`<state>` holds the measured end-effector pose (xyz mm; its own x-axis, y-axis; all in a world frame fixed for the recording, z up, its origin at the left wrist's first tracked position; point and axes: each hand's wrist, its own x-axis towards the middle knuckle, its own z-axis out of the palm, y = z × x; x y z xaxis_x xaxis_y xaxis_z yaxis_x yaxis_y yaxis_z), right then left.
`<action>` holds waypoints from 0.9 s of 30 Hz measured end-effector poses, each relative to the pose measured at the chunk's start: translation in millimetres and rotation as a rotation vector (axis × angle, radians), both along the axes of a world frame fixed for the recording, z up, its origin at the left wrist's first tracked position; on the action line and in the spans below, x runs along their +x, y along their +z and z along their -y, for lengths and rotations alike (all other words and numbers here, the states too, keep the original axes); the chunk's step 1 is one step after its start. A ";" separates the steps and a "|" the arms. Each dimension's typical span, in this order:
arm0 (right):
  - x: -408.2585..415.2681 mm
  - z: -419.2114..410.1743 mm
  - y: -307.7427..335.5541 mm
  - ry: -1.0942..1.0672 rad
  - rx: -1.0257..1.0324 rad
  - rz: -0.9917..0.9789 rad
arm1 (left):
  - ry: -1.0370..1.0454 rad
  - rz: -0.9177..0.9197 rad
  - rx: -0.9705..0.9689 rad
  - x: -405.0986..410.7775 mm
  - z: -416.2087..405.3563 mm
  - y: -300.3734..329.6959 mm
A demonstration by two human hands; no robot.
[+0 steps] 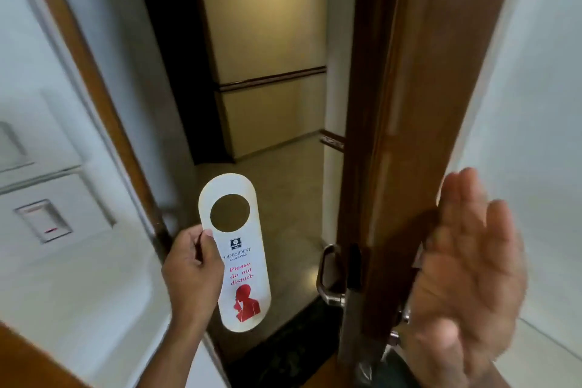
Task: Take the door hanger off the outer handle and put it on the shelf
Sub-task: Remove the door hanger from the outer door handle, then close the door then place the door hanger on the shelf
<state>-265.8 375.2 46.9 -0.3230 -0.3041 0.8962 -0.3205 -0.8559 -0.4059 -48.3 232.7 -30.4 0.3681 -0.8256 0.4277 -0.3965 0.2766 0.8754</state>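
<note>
While the left hand pinches the door hanger left of the door, the flat, spread right hand could let the door swing shut, clipping the card.

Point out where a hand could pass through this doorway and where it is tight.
The widest gap lies between the door frame on the left and the door edge on the right, above the door hanger held by the left hand. Low on the right it is crowded: the outer handle and the open right hand sit by the door edge.
</note>
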 end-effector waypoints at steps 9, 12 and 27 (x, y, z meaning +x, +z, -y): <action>11.9 99.9 -102.5 -0.089 0.798 -0.379 | 0.277 0.169 -0.047 110.8 -18.4 34.0; 23.0 142.7 -127.0 0.006 0.817 -0.689 | 0.280 0.202 -0.033 117.7 -17.1 37.7; 138.0 330.9 -130.7 -0.066 0.905 -1.442 | 0.391 -0.021 -0.076 112.7 -12.1 27.4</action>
<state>-127.8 44.3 -83.8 0.5042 -0.8635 0.0119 -0.8596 -0.5032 -0.0894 64.4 244.8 -3.0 0.6580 -0.5876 0.4710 -0.4668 0.1726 0.8674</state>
